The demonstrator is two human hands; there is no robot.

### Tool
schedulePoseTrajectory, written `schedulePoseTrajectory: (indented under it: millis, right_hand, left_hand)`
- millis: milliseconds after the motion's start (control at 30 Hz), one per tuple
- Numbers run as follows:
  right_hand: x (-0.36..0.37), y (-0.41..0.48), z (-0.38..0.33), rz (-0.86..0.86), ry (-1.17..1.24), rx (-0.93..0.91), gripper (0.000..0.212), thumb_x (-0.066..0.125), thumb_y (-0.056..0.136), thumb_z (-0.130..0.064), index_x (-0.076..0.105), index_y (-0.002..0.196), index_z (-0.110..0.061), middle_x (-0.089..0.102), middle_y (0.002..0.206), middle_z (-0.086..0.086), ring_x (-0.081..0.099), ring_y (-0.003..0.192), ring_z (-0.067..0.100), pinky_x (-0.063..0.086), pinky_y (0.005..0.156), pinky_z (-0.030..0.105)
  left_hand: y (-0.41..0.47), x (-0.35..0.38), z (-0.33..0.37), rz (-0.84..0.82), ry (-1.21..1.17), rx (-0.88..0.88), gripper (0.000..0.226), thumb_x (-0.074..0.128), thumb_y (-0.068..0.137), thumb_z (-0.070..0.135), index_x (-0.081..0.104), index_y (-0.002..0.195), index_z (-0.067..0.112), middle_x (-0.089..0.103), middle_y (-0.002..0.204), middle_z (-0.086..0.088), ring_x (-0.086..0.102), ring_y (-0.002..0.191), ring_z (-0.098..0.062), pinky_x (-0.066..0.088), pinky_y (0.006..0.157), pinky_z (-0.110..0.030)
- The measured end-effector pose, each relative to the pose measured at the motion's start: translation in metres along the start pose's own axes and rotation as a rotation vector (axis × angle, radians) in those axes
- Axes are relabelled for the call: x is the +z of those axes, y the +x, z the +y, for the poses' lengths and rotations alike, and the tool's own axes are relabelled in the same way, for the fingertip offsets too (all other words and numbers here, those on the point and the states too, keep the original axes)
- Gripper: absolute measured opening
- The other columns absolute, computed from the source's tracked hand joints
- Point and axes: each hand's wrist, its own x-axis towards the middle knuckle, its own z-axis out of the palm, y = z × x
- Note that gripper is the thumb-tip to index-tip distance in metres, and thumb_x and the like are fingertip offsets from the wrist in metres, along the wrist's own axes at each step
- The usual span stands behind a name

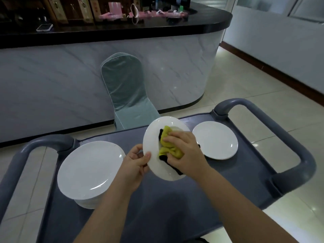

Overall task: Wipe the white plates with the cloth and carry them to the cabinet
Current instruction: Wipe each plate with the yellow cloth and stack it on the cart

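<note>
Pinched at its near-left rim by the left grip (136, 162), thumb on the upper face and fingers curled behind, a white plate (152, 137) is held tilted over the grey cart surface (157, 199). A yellow-and-black cloth (170, 151) is pressed against the plate's face by the right grip (184, 148), whose fingers are curled over the bunched fabric. Both bare hands are thus clamped on something: the left on the plate, the right on the cloth.

On the left of the surface a stack of white plates (89, 169) is seen. On the far right a further white plate (217, 139) is laid flat, its near-left edge hidden behind the right grip; whether more than one lies there cannot be told. Curved grey handles (284, 123) are fitted at both ends of the cart. Beyond it a chair (126, 88) in a teal cover is set against a marble-fronted bar (157, 67) with a black top, on which a phone (44, 27) and pink items (114, 14) are laid.
</note>
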Motion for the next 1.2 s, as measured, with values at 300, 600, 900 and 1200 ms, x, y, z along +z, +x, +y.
schedulePoseTrajectory:
  millis: [300,600,900,1200]
  right_hand:
    - [-0.064,-0.072,0.076,0.069,-0.092,0.422,0.043,0.080,0.065,-0.010,0.070,0.106,-0.019,0.057,0.113,-0.017,0.051,0.103,0.024,0.043,0.095,0.029]
    - [-0.111,-0.108,0.108,0.211,-0.049,0.708,0.043,0.076,0.072,-0.009,0.065,0.110,-0.026,0.057,0.117,-0.009,0.046,0.111,0.016,0.035,0.099,0.027]
    - [-0.140,-0.123,0.124,0.221,-0.047,0.793,0.043,0.076,0.075,-0.013,0.062,0.111,-0.032,0.052,0.113,-0.021,0.045,0.110,0.011,0.035,0.096,0.020]
    - [-0.136,-0.132,0.136,0.153,-0.059,0.845,0.039,0.075,0.075,-0.016,0.062,0.108,-0.031,0.052,0.111,-0.020,0.042,0.107,0.005,0.032,0.090,0.012]
  left_hand:
    - [0.058,0.046,-0.004,0.057,0.328,0.089,0.016,0.056,0.095,0.004,0.066,0.094,0.017,0.075,0.082,0.004,0.068,0.076,-0.015,0.057,0.060,-0.031]
    - [0.135,0.169,-0.042,-0.007,1.314,0.592,0.029,0.050,0.091,0.017,0.064,0.106,0.038,0.062,0.083,0.014,0.052,0.072,-0.013,0.034,0.056,-0.024]
    - [0.175,0.196,-0.110,-0.219,1.673,0.618,0.051,0.044,0.093,0.006,0.051,0.139,0.028,0.060,0.130,-0.001,0.054,0.119,-0.025,0.042,0.089,-0.032]
    - [0.144,0.176,-0.171,-0.561,1.702,0.734,0.042,0.072,0.052,-0.016,0.074,0.088,0.005,0.066,0.076,-0.012,0.061,0.068,-0.034,0.051,0.057,-0.040]
